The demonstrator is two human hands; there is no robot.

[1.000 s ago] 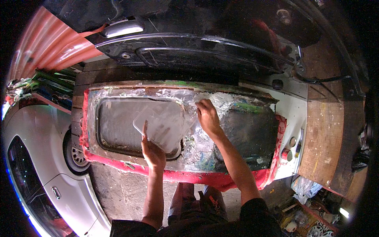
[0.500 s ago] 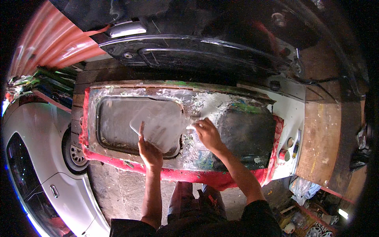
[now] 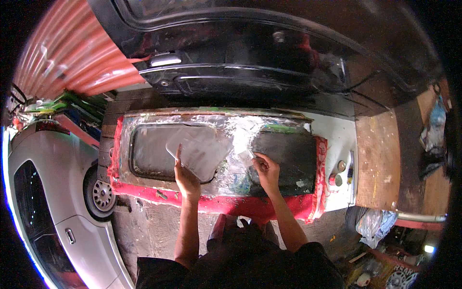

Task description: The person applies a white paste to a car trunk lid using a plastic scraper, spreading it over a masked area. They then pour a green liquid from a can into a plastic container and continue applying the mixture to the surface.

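Note:
In my left hand (image 3: 187,184) is a thin translucent sheet (image 3: 199,156) with a rounded corner, smeared whitish. One finger of that hand lies along the sheet's left side; my thumb is hidden. My right hand (image 3: 267,172) pinches a small pale spreader (image 3: 246,157), its edge over or against the white-smeared strip. Under both hands lies a worn board (image 3: 173,181) with a framed window-like recess (image 3: 144,144) on the left and a dark panel (image 3: 284,159) on the right. Thick white paste (image 3: 239,132) coats the strip between them. I cannot tell whether the spreader touches it.
Red cloth (image 3: 231,204) hangs along the board's near edge. Beyond stands a black vehicle panel (image 3: 231,53). A silver car (image 3: 77,202) is at left. Small tins (image 3: 335,180) sit on a white surface at right, with a plastic bag (image 3: 370,231) below.
My view has shifted. My right hand has moved slightly down and right against the board, and the spreader now shows more clearly. The left hand keeps its hold on the sheet.

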